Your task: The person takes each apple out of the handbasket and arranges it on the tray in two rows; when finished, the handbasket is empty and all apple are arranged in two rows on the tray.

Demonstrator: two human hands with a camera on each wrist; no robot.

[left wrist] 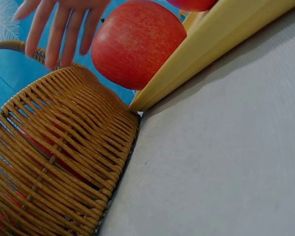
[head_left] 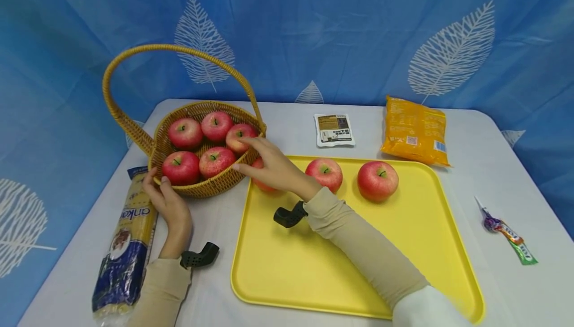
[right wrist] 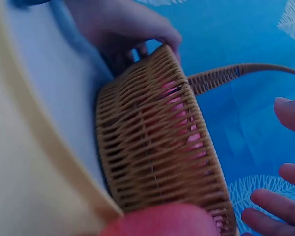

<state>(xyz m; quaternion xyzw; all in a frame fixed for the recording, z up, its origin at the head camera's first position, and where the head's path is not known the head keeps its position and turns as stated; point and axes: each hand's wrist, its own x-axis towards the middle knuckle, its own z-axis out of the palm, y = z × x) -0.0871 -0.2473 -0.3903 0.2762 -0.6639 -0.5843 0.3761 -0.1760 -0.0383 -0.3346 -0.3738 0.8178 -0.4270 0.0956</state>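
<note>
Nearest me, my left hand (head_left: 168, 206) grips the rim of the round woven wicker basket (head_left: 204, 182) on the white worktop (head_left: 215, 227), seemingly to steady it. My right hand (head_left: 269, 165), fingers spread and holding nothing, hovers between the basket's five apples and a red apple (head_left: 259, 181) on the yellow plastic tray (head_left: 314, 277), hiding most of that apple.

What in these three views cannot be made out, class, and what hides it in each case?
- Third tray apple: head view, mostly hidden behind the right hand.
- Basket contents: right wrist view, only pink shows through the weave.
- Left hand: right wrist view, blurred and cut by the top edge.
- Small packet print: head view, too small to read.
</note>
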